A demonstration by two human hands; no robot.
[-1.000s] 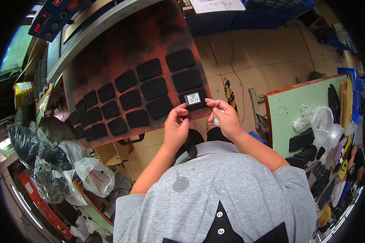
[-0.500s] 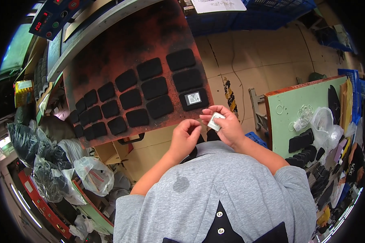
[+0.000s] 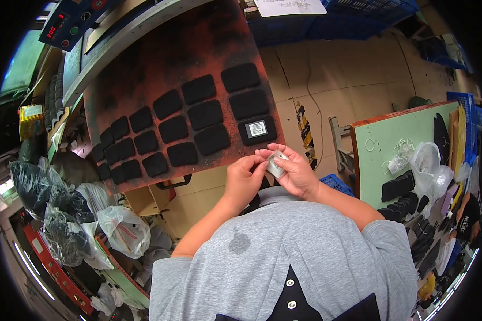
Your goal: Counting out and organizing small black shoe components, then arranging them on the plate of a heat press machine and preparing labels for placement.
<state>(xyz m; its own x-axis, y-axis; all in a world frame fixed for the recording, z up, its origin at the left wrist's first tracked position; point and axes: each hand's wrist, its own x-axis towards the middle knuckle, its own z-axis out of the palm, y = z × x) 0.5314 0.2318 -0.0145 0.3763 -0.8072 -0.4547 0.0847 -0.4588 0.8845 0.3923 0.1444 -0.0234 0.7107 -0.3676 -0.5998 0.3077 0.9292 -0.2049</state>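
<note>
Close to my body, my right hand [image 3: 300,175] holds a small stack of whitish labels [image 3: 276,167] between thumb and fingers. My left hand [image 3: 242,179] is closed in a pinch at the left edge of that stack; whether a single label is between its fingertips cannot be made out. Just beyond my hands, a black pad [image 3: 266,139] lies at the near right corner of the reddish board [image 3: 160,53], with a white printed label [image 3: 257,128] on it. More black pads [image 3: 212,140] lie in rows across the board to the left.
A control box [image 3: 69,24] with red digits and a metal frame bar [image 3: 128,40] stand at the far left. To the right is a pale green table [image 3: 369,166] with plastic bags [image 3: 426,163] and black pieces. Clear bags [image 3: 124,232] crowd the lower left.
My hands have come together: the left fingertips now meet the label stack, which has tilted and moved slightly left in my right hand. The pads on the board stay put.
</note>
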